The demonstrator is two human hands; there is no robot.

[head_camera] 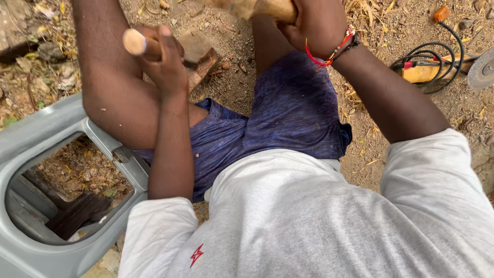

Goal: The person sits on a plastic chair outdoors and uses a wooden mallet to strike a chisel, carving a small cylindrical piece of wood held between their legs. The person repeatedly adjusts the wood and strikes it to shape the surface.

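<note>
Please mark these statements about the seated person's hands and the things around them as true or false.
1. The left hand grips a round wooden handle. True.
2. The right hand is empty and lies flat on the ground. False: it is closed around a piece of wood at the top edge of the picture.
3. An angle grinder with a coiled black cable lies on the ground on the person's right. True.
4. The right wrist is bare. False: it wears a red thread and a beaded bracelet.
5. A grey plastic chair is on the person's left. True.
</note>
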